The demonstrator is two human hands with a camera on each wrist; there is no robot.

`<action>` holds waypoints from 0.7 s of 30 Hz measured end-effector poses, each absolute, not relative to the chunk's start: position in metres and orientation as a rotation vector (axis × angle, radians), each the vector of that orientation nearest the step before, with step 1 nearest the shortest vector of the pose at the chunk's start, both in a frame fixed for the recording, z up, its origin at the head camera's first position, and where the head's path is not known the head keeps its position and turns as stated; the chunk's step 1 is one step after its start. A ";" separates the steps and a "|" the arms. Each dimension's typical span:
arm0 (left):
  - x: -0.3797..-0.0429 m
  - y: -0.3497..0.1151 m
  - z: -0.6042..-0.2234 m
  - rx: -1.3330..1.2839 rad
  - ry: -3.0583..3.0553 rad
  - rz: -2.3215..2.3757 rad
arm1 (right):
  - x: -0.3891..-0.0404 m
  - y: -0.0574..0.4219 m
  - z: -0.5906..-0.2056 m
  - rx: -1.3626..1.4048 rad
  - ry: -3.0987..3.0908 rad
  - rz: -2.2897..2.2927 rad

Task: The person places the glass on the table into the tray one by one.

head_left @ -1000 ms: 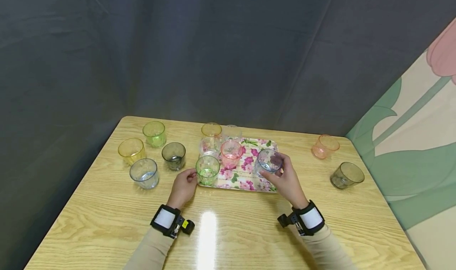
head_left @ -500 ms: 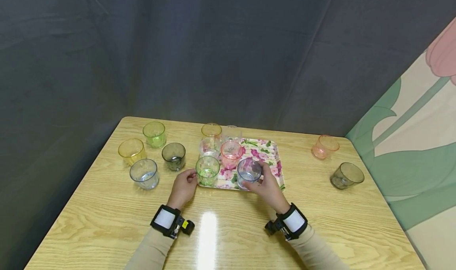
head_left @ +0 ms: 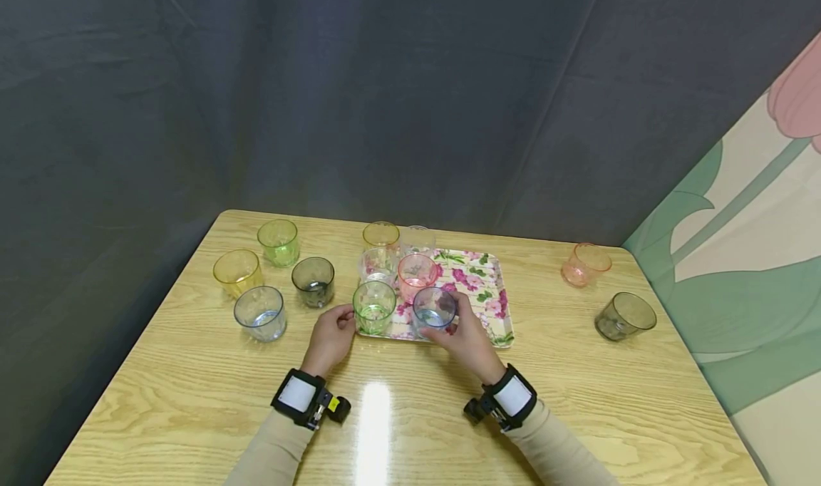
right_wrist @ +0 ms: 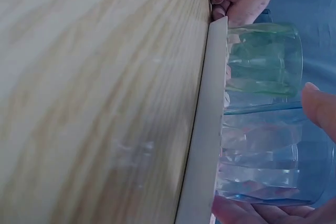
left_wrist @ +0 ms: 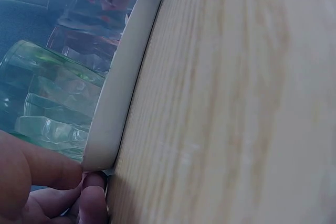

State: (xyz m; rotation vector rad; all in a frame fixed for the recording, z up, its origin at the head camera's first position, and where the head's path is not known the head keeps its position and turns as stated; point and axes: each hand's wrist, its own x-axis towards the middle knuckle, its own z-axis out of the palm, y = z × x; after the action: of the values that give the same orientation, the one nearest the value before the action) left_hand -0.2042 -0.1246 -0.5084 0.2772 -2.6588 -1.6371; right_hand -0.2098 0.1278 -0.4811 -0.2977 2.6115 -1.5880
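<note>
On the floral tray (head_left: 489,293) my right hand (head_left: 471,345) grips a blue-tinted clear tumbler (head_left: 432,318) by its sides, thumb in front and fingers behind. A green tumbler (head_left: 374,315) stands just left of it at the tray's front left corner. My left hand (head_left: 330,343) pinches that corner; in the left wrist view the thumb meets the pale tray rim (left_wrist: 113,114) with curled fingers below. Behind are a pink tumbler (head_left: 417,281) and a colourless one (head_left: 377,265) on the tray. The right wrist view has the blue tumbler (right_wrist: 262,156) low over the tray surface.
Left of the tray stand a dark grey tumbler (head_left: 313,283), a blue one (head_left: 260,315), a yellow one (head_left: 237,273) and a green one (head_left: 279,244). An amber tumbler (head_left: 381,235) is behind. To the right, a pink tumbler (head_left: 585,264) and a smoky one (head_left: 625,316) sit tilted.
My right hand has brought the blue tumbler leftward and nearer across the tray, beside the green one. My left hand has stayed at the corner.
</note>
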 end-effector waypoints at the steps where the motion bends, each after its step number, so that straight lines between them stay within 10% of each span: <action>1: -0.204 -0.125 -0.508 0.276 -2.659 -1.638 | -0.209 0.126 -0.481 -0.301 2.601 -1.603; 21: -0.202 -0.124 -0.506 0.282 -2.675 -1.643 | -0.210 0.106 -0.483 -0.348 2.596 -1.611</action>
State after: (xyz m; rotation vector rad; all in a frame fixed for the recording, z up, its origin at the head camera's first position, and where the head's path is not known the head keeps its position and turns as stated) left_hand -0.2023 -0.1242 -0.5063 0.2824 -2.6745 -1.6426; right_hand -0.2098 0.1065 -0.4833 -0.3484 2.5964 -1.6113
